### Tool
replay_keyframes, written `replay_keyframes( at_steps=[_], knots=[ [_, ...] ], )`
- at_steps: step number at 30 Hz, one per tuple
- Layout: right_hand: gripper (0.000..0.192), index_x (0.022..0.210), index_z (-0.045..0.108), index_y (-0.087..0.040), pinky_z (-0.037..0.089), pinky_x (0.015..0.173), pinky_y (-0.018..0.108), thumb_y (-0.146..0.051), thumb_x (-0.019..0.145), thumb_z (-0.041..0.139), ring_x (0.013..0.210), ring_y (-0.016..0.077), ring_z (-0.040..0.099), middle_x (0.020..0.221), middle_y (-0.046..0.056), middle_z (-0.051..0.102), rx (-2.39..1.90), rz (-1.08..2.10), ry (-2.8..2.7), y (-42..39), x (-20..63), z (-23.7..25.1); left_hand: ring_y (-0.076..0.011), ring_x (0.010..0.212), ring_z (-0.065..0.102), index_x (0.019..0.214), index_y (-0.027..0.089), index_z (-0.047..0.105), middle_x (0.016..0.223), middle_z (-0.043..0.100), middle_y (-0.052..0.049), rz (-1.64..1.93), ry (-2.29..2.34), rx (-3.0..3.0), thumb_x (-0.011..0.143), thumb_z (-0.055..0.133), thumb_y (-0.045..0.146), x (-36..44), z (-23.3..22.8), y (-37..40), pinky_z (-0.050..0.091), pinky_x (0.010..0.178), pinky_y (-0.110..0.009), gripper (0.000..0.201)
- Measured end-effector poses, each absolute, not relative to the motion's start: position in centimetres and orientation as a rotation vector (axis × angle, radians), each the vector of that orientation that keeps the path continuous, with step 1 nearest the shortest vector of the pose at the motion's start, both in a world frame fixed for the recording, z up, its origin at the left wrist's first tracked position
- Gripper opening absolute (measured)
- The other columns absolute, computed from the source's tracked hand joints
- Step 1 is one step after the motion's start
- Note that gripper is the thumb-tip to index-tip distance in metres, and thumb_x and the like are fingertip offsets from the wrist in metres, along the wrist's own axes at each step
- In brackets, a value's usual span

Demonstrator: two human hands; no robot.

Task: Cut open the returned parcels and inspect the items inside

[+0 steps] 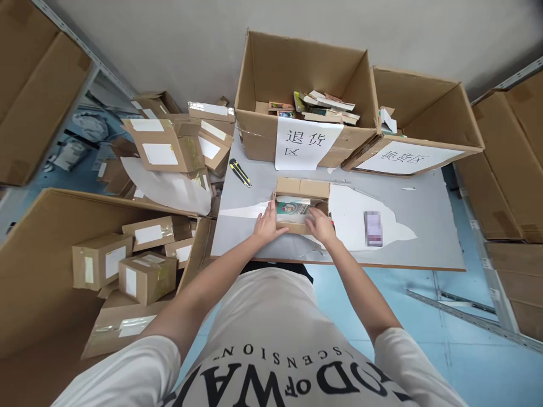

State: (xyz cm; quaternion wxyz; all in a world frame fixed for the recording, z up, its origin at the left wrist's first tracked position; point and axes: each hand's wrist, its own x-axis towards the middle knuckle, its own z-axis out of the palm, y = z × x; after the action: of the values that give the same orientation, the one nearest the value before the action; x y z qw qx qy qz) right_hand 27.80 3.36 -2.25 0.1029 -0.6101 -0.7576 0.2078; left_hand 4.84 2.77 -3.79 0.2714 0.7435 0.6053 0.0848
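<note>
A small open cardboard box (302, 228) sits near the front edge of the table, its flap folded back. Inside lies a book (292, 208) with a teal and white cover. My left hand (266, 223) grips the box at its left side, thumb along the front wall. My right hand (321, 226) reaches over the box's right front corner, its curled fingers at the book's right edge; the fingertips are partly hidden. A yellow and black box cutter (240, 173) lies at the table's left. To the right, a blurred purple rectangular item (373, 229) rests on white paper (350, 209).
Behind stand two large cardboard boxes with paper signs: the left one (258, 133) holds several books, the right one (460, 127) a few items. Parcels (159, 141) are piled at left. A big carton (114, 200) with more parcels stands at front left. Shelves (504, 271) flank the right.
</note>
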Motion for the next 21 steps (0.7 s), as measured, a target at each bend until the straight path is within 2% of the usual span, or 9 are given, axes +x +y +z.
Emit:
replay_keyframes(
  at_steps=[5,10,13,17,19,21],
  knots=[
    [0.058,0.134,0.043,-0.010,0.040,0.104,0.041,-0.022,0.080,0.059,0.123,0.0279,0.050,0.132,0.017,0.053,-1.974,0.723,-2.133,8.1,27.0,-3.9,-0.0318,0.141,0.025,0.148,0.013,-0.015,0.153,0.021,-0.023,0.148,1.670,1.992,0.075,0.060,0.059,5.1,-3.3,2.9,0.029,0.108,-0.051,0.115],
    [0.063,0.133,0.044,-0.012,0.043,0.099,0.035,-0.020,0.074,0.067,0.120,0.0267,0.052,0.136,0.016,0.046,-1.953,0.712,-2.383,9.8,27.5,-3.8,-0.0316,0.141,0.026,0.148,0.010,-0.013,0.153,0.022,-0.021,0.083,1.697,1.988,0.077,0.056,0.061,5.5,-3.0,3.1,0.029,0.109,-0.049,0.112],
    [0.051,0.124,0.052,-0.016,0.046,0.091,0.032,-0.016,0.075,0.066,0.110,0.0255,0.059,0.131,0.015,0.051,-1.958,0.789,-2.621,10.4,27.6,-3.7,-0.0313,0.140,0.026,0.148,0.011,-0.014,0.154,0.022,-0.020,0.056,1.719,1.966,0.077,0.056,0.060,5.7,-2.9,3.0,0.029,0.109,-0.048,0.111],
    [0.029,0.106,0.063,-0.013,0.048,0.079,0.030,-0.016,0.077,0.066,0.094,0.0257,0.065,0.104,0.016,0.067,-1.941,0.893,-2.723,10.9,27.4,-4.0,-0.0315,0.141,0.026,0.149,0.012,-0.011,0.154,0.023,-0.020,0.068,1.753,1.921,0.076,0.060,0.058,5.9,-2.8,2.8,0.026,0.109,-0.049,0.112],
    [0.024,0.104,0.064,-0.013,0.046,0.078,0.030,-0.018,0.081,0.062,0.093,0.0257,0.066,0.098,0.016,0.069,-1.915,0.904,-2.738,10.9,27.2,-3.8,-0.0322,0.141,0.024,0.150,0.012,-0.008,0.153,0.023,-0.020,0.063,1.775,1.912,0.075,0.060,0.059,5.9,-2.7,2.8,0.025,0.110,-0.050,0.111],
    [0.021,0.104,0.063,-0.014,0.045,0.080,0.029,-0.020,0.084,0.059,0.097,0.0249,0.065,0.100,0.016,0.069,-1.865,0.889,-2.738,10.7,27.2,-3.1,-0.0328,0.142,0.022,0.150,0.012,-0.004,0.154,0.021,-0.020,0.054,1.797,1.915,0.075,0.060,0.059,6.0,-2.5,2.9,0.023,0.111,-0.051,0.110]
  ],
)
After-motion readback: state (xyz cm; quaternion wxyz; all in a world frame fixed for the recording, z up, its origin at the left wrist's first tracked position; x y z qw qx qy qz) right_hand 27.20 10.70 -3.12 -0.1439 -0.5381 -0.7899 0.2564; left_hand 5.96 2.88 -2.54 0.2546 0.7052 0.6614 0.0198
